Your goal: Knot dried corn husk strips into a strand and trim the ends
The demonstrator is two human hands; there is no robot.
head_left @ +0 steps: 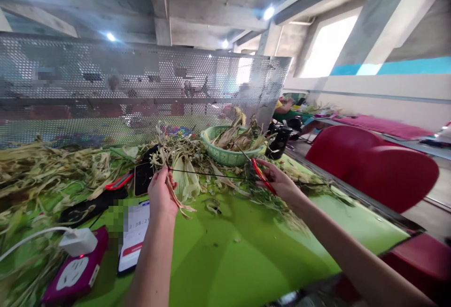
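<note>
My left hand [162,192] is closed around a bunch of dried corn husk strips [181,205], whose frayed tops stick up above the fingers. From that fist a thin black line, a cord or wire [207,174], stretches right past my other hand. My right hand [280,184] grips red-handled scissors [261,176], blades pointing up and left toward the basket. Just beyond my left fist lies a broad pale green husk [186,177]. Whether the blades touch anything is unclear.
A green plastic basket [227,157] holds dry husks. Left on the green table [211,260] are husk heaps [88,170], a red cutter [120,182], a phone [136,232] and a purple power strip [75,271]. A perforated metal screen [141,76] stands behind; a red chair [369,166] is right.
</note>
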